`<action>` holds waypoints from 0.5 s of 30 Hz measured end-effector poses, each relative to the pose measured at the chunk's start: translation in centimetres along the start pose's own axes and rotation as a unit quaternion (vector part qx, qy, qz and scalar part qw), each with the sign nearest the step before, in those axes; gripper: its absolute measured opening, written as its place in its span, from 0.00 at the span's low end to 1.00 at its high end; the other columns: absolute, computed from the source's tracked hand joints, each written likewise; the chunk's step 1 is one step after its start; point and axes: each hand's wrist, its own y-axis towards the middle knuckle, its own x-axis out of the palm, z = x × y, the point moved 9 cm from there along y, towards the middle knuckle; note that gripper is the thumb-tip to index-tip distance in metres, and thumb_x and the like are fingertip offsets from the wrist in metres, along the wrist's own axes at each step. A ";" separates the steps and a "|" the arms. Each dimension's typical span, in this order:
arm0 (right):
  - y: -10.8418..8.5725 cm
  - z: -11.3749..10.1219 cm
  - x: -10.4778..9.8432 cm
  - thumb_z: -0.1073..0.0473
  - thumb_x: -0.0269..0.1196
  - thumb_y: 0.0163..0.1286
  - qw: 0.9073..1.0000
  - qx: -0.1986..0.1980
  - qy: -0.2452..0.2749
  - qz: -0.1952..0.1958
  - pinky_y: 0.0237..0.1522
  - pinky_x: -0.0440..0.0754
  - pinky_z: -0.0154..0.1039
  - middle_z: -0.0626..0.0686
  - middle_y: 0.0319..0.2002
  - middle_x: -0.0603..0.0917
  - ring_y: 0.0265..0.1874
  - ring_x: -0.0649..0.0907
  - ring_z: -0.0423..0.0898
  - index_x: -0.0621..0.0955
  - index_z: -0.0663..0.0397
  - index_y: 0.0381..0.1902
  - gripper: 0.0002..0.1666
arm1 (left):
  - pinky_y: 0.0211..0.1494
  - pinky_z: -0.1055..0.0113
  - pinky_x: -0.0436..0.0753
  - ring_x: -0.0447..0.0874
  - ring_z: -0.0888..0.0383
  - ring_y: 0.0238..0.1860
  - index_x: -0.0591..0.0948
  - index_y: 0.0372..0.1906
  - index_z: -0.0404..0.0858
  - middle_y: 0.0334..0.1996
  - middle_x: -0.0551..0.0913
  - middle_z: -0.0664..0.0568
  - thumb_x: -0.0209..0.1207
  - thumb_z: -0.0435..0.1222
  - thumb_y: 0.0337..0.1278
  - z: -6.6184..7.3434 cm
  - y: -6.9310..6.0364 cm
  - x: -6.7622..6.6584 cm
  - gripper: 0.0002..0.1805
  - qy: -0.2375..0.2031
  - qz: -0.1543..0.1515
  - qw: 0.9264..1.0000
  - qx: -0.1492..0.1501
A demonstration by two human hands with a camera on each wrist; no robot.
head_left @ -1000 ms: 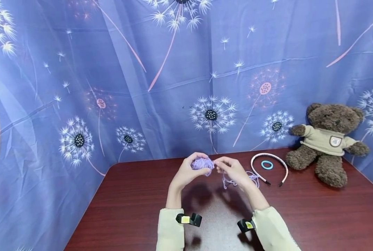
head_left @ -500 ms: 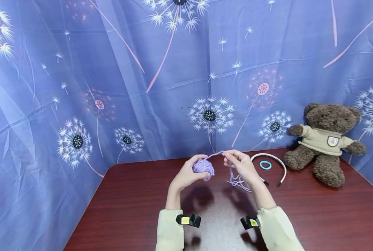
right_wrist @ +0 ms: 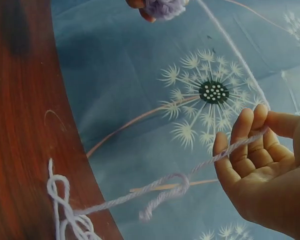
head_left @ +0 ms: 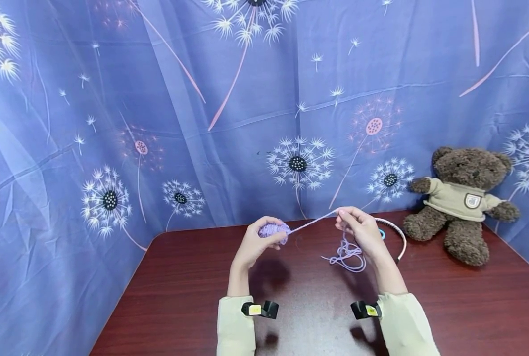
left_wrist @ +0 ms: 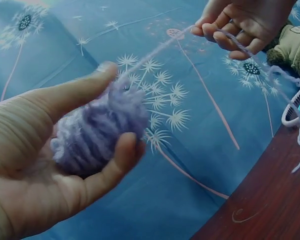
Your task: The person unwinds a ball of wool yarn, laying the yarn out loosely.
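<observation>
A ball of lilac yarn (left_wrist: 102, 130) sits between the thumb and fingers of my left hand (head_left: 251, 247), held above the table. From it a taut strand (head_left: 313, 223) runs up and rightward to my right hand (head_left: 363, 232), whose thumb and index fingertip pinch it. In the right wrist view the same strand crosses the other, loosely bent fingers (right_wrist: 240, 162) and hangs on past them. Its loose tail (head_left: 348, 254) lies in a tangle of loops on the table, below and left of the right hand.
Behind the right hand lie a pale headband (head_left: 393, 227) and a turquoise ring (head_left: 382, 234), both partly hidden. A brown teddy bear (head_left: 462, 200) in a beige sweater sits at the back right of the dark red table (head_left: 179, 277). A blue dandelion curtain (head_left: 228, 163) hangs behind.
My right hand has moved right and slightly up, away from the ball, drawing out a longer strand. The left hand has shifted a little left with the ball, and the tail has shifted.
</observation>
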 end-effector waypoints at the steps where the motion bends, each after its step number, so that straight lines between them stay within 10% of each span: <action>1: 0.0 0.0 -0.1 0.59 0.54 0.75 1.000 -0.001 0.002 0.000 0.39 0.84 0.25 0.38 0.25 0.81 0.27 0.83 0.31 0.82 0.41 0.35 0.11 | 0.30 0.70 0.84 0.81 0.61 0.31 0.76 0.50 0.25 0.42 0.80 0.49 0.63 0.25 0.55 0.1 0.0 -0.2 0.17 -0.008 0.011 1.000 0.001; 7: 0.2 0.6 -1.7 0.58 0.55 0.75 1.000 0.006 -0.012 0.025 0.37 0.83 0.24 0.37 0.25 0.81 0.27 0.82 0.31 0.82 0.36 0.33 0.13 | 0.31 0.70 0.85 0.80 0.61 0.34 0.76 0.50 0.25 0.43 0.79 0.48 0.63 0.24 0.54 0.3 -0.2 -0.9 0.18 -0.014 0.037 0.999 0.000; 15: 0.0 1.3 -6.4 0.58 0.56 0.74 0.987 0.035 0.013 0.155 0.29 0.77 0.22 0.34 0.20 0.81 0.22 0.81 0.29 0.83 0.31 0.27 0.17 | 0.33 0.70 0.86 0.81 0.60 0.37 0.76 0.54 0.29 0.49 0.78 0.39 0.64 0.24 0.53 0.6 -0.4 -1.3 0.21 0.010 0.026 1.000 0.002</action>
